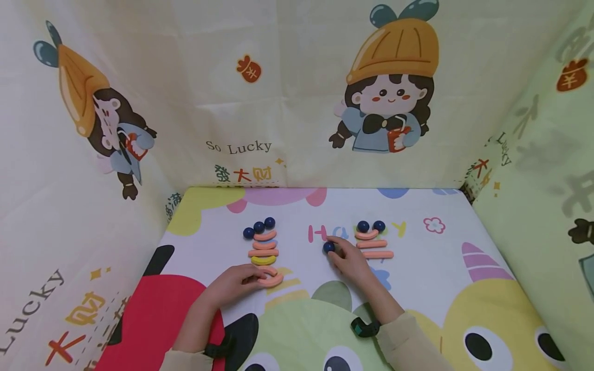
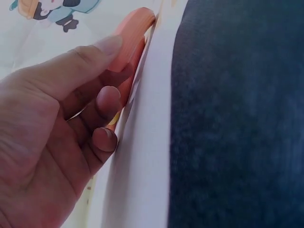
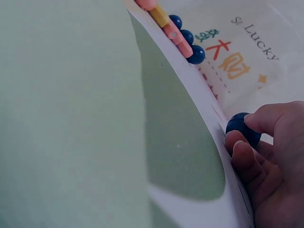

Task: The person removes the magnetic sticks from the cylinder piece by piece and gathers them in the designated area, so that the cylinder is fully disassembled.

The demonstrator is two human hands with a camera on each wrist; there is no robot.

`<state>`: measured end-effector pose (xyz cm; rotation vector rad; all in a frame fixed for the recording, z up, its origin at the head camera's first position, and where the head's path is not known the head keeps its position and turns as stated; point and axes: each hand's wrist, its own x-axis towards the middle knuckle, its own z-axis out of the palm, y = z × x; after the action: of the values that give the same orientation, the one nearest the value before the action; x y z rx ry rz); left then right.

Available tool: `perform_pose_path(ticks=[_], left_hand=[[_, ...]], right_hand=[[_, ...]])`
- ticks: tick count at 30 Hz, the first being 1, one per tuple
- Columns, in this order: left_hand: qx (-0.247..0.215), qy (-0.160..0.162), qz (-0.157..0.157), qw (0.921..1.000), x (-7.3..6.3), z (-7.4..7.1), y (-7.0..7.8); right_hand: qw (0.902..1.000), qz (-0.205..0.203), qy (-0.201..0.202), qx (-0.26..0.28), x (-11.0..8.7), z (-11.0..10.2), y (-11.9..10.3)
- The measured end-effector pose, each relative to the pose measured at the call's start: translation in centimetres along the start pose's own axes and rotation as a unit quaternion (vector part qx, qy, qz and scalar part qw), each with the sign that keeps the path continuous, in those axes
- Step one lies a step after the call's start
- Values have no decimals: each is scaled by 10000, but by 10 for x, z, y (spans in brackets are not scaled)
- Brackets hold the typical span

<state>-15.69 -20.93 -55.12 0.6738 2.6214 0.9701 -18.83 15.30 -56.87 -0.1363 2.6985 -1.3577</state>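
In the head view my left hand [image 1: 234,284] pinches a curved pink piece [image 1: 273,281] at the near end of the left column. The left wrist view shows the thumb pressed along this pink arc [image 2: 129,40], with the other fingers curled below. Just beyond it lies another pink arc [image 1: 267,269], then a yellow arc [image 1: 263,260] and several more pink pieces. Between the two columns, my right hand [image 1: 349,260] holds a dark blue ball [image 1: 328,247] between thumb and fingers, low over the tabletop. That blue ball [image 3: 242,129] is partly covered by the fingers in the right wrist view.
Three blue balls [image 1: 259,227] top the left column. In the right column, two blue balls [image 1: 363,226] sit above a pink arc [image 1: 366,235] and two straight pink sticks [image 1: 372,243]. A printed cloth [image 1: 431,263] covers the table; cartoon-print curtains [image 1: 297,103] stand around it.
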Motion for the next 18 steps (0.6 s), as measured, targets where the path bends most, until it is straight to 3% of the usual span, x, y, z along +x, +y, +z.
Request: perform_pose_path(ticks=[9,18], left_hand=[[150,167,140,9996,-1,1,-1],[265,117,127,9995,0,1,2]], right_hand=[[10000,15,33,74,0,-1,-2],[9997,-106,91,187,-4,0,-2]])
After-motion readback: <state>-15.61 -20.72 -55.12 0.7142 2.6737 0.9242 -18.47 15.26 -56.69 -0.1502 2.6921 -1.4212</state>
